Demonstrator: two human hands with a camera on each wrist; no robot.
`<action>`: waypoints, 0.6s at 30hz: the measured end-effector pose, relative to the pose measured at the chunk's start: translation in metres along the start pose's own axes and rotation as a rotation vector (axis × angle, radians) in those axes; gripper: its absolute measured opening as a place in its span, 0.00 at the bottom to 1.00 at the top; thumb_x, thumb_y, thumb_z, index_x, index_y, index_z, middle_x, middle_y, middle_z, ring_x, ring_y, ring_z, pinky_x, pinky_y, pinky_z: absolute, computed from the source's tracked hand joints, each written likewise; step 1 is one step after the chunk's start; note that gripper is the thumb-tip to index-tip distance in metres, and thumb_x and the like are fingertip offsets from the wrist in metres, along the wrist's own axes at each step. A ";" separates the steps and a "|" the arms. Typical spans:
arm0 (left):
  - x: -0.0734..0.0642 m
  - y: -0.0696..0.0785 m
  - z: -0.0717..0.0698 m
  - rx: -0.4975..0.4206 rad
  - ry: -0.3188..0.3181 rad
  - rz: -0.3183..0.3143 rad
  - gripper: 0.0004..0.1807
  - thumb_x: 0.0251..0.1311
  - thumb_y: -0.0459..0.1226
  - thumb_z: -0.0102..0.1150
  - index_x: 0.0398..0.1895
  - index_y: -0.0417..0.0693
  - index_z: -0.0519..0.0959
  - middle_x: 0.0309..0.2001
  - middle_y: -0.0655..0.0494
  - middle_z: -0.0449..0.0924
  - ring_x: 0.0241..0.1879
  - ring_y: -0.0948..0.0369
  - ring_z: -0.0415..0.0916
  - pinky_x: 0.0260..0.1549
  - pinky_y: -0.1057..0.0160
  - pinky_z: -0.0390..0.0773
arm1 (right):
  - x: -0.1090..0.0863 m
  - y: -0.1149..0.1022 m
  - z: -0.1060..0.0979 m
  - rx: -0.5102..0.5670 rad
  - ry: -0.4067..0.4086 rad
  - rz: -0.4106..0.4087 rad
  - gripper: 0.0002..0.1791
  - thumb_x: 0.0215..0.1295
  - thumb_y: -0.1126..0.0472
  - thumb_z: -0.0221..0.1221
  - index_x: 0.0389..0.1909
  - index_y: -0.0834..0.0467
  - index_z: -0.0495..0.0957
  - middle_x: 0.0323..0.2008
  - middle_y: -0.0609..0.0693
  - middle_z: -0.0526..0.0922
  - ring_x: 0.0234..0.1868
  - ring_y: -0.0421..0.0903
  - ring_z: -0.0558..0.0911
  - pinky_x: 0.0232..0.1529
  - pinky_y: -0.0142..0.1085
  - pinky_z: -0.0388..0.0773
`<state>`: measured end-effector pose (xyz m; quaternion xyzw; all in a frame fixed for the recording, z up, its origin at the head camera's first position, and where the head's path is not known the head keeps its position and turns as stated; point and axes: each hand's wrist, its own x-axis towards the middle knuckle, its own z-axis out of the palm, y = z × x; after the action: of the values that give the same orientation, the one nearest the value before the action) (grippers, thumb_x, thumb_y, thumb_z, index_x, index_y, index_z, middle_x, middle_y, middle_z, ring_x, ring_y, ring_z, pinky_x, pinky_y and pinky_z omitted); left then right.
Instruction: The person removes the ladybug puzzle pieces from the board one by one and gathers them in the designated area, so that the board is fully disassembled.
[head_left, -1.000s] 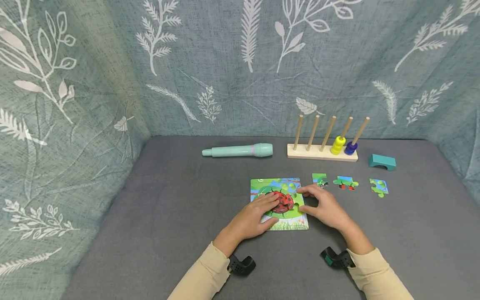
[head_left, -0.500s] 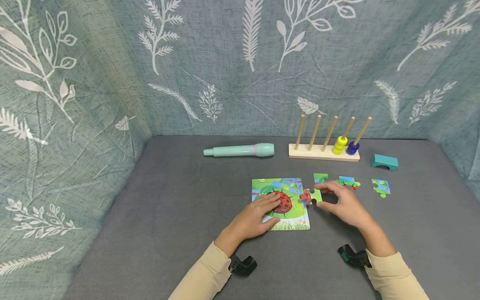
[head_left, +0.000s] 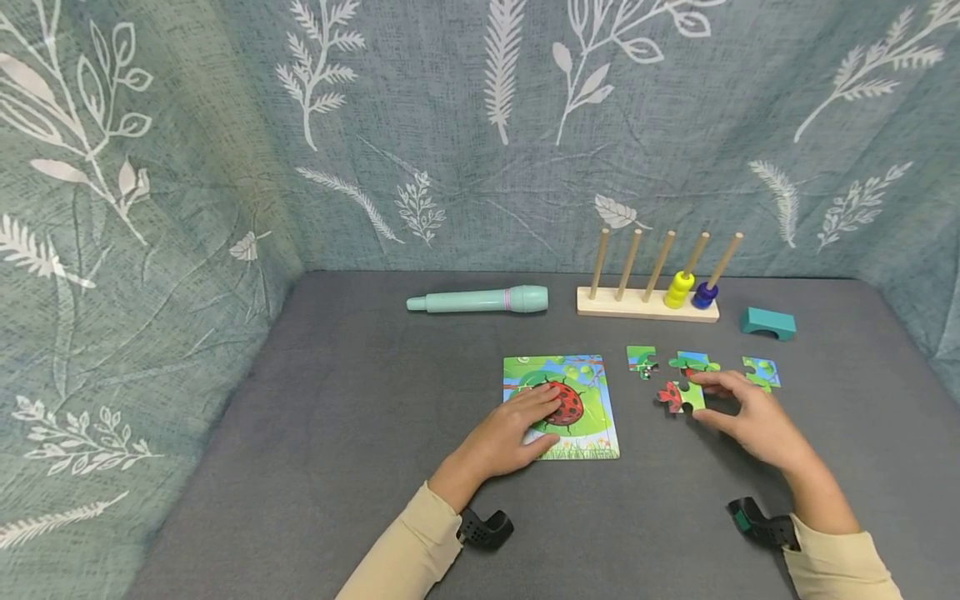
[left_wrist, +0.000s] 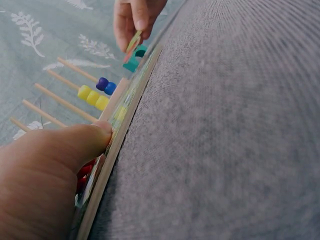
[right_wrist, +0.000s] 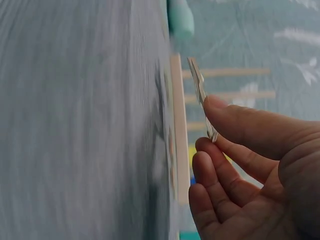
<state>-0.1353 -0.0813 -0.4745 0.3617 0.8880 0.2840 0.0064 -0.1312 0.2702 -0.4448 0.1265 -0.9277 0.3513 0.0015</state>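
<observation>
My left hand (head_left: 501, 437) rests on a square ladybug jigsaw puzzle (head_left: 587, 448), fingers laid over its left part. In the left wrist view, the thumb (left_wrist: 75, 142) lies on the puzzle near its edge. To the right, my right hand (head_left: 761, 425) pinches a red and green puzzle piece (head_left: 684, 397) between thumb and fingers. The right wrist view shows this piece (right_wrist: 199, 87) edge-on, held off the table. Just beyond it lie three loose puzzle pieces: one at left (head_left: 641, 360), one in the middle (head_left: 692, 361) and one at right (head_left: 762, 369), partly behind the fingers.
A wooden peg stand (head_left: 637, 308) with yellow and blue beads stands at the back. Left of it lies a mint-green toy microphone (head_left: 480, 300). A teal arch block (head_left: 768, 322) sits at the back right. A patterned curtain (head_left: 450, 125) hangs behind the table.
My right hand has lifted the red and green piece from the puzzle's right side and carried it rightward. My left hand has stayed on the puzzle.
</observation>
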 end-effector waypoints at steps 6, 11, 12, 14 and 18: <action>0.001 0.000 0.000 -0.001 -0.002 -0.003 0.29 0.62 0.44 0.59 0.64 0.40 0.70 0.67 0.49 0.67 0.69 0.55 0.60 0.71 0.58 0.58 | -0.013 0.019 -0.021 -0.016 -0.020 0.096 0.26 0.61 0.54 0.64 0.58 0.61 0.73 0.52 0.60 0.77 0.44 0.21 0.66 0.41 0.31 0.72; 0.001 0.001 -0.001 0.000 0.000 -0.006 0.29 0.62 0.44 0.59 0.64 0.40 0.70 0.67 0.49 0.67 0.69 0.55 0.60 0.71 0.58 0.58 | -0.021 0.034 -0.035 -0.047 -0.035 0.151 0.29 0.63 0.52 0.62 0.61 0.63 0.71 0.53 0.62 0.74 0.46 0.25 0.66 0.36 0.25 0.70; 0.001 0.001 -0.001 0.001 0.000 -0.006 0.29 0.62 0.44 0.59 0.64 0.40 0.71 0.67 0.49 0.67 0.69 0.55 0.60 0.71 0.58 0.58 | -0.022 0.037 -0.038 -0.046 -0.032 0.152 0.29 0.63 0.52 0.62 0.60 0.63 0.71 0.53 0.62 0.74 0.46 0.24 0.66 0.35 0.24 0.70; 0.001 0.001 -0.001 0.002 0.001 -0.008 0.29 0.62 0.44 0.59 0.64 0.41 0.71 0.67 0.49 0.67 0.69 0.55 0.60 0.71 0.59 0.59 | -0.025 0.043 -0.041 -0.047 -0.033 0.164 0.29 0.63 0.53 0.62 0.61 0.64 0.70 0.53 0.64 0.74 0.45 0.19 0.63 0.33 0.22 0.70; 0.001 0.002 -0.001 0.001 -0.005 -0.014 0.29 0.62 0.44 0.59 0.64 0.41 0.70 0.67 0.49 0.67 0.69 0.55 0.60 0.71 0.58 0.58 | -0.029 0.052 -0.045 -0.063 -0.037 0.209 0.30 0.64 0.52 0.61 0.61 0.65 0.69 0.54 0.66 0.73 0.48 0.36 0.72 0.36 0.28 0.71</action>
<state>-0.1348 -0.0805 -0.4723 0.3559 0.8907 0.2827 0.0103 -0.1188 0.3438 -0.4473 0.0354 -0.9463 0.3177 -0.0485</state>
